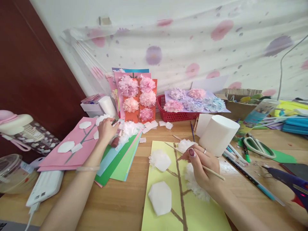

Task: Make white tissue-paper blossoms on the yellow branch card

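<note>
My left hand [107, 130] reaches to the heap of white tissue paper pieces [131, 130] at the back left, fingers curled down; what they pinch is hidden. A thin wooden stick [214, 173] is held in my right hand [204, 163], above a yellow sheet [158, 221]. On that sheet runs a brown drawn branch [180, 186] with side twigs. A ruffled white tissue flower [160, 159] sits at upper left, and a flat white paper shape [160, 198] lies below it. More ruffled tissue [196, 183] shows partly behind my right hand.
Coloured paper sheets [120, 163] and a pink sheet [79, 134] lie left. A white paper roll [218, 134] stands behind my right hand. At right are scissors [260, 147] and a glue gun [286, 179]. A red basket [178, 116] holds a flower card.
</note>
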A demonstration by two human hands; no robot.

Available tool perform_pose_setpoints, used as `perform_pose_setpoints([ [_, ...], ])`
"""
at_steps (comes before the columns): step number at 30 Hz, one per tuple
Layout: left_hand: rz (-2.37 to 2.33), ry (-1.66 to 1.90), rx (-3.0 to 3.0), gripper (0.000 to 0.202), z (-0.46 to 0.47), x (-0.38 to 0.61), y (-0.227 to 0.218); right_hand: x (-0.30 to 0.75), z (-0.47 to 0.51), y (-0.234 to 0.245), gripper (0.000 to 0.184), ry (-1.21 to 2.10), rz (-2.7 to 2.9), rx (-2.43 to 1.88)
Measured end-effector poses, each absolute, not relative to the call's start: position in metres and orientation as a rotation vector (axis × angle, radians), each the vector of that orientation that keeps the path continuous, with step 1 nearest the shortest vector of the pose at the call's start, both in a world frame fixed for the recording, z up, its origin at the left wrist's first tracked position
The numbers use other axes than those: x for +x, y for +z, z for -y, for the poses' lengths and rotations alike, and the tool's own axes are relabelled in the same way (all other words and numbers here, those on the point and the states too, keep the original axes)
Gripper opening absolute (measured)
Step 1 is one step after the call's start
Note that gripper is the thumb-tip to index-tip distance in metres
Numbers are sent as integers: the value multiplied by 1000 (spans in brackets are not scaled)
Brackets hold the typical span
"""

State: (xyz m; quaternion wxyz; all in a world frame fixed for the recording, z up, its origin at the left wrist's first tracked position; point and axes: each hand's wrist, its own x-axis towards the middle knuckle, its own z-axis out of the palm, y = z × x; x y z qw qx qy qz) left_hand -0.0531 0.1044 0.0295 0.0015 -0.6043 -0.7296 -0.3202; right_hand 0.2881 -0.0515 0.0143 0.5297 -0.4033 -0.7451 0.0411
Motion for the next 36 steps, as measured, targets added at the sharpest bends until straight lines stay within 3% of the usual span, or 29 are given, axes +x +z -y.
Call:
perform_pose_setpoints([
  [4,2376,-951,-1887,13,-118,-55,22,288,50,13,29,50,1854,-922],
  [9,2342,-1155,-1919,8,-117,-55,26,288,51,14,30,74,1844,-926],
  [14,2264,-1546,-2139,16,-84,-35,45,286,52,13,40,361,1614,-1059],
  [16,2218,-1978,-2451,27,-60,-16,48,285,50,13,43,584,1446,-1085],
  [18,2182,-2103,-2872,34,-35,5,46,283,48,13,47,794,1307,-1069],
  [23,2082,-1782,-3496,36,6,36,31,281,46,17,60,1005,1264,-1035],
  [36,2105,-1473,-3625,43,16,40,10,280,48,21,62,1065,1292,-1048],
])
